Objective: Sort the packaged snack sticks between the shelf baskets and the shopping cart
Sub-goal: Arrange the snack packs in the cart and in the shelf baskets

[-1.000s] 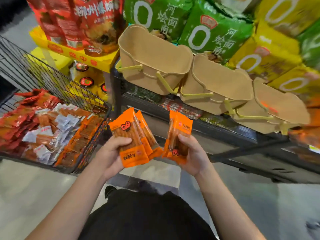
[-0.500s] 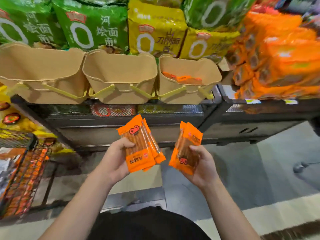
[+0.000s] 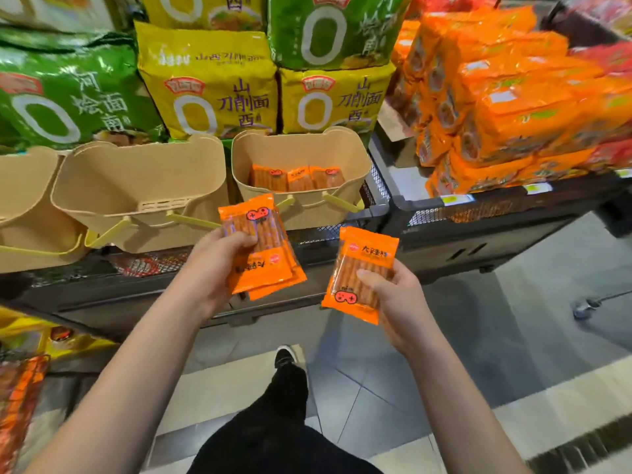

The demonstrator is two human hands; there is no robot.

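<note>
- Left hand (image 3: 212, 265) grips a small stack of orange snack packs (image 3: 261, 246); right hand (image 3: 396, 302) pinches a single pack (image 3: 360, 273) — both mid-frame.
- Step, as I judge it: delivering to the beige basket (image 3: 349, 148) above centre, already holding like packs (image 3: 297, 178).
- Next calls for lifting over its front rim — then releasing.

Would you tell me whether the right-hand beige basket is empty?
Not empty: the right-hand beige basket holds orange snack packs lying at its bottom.
</note>
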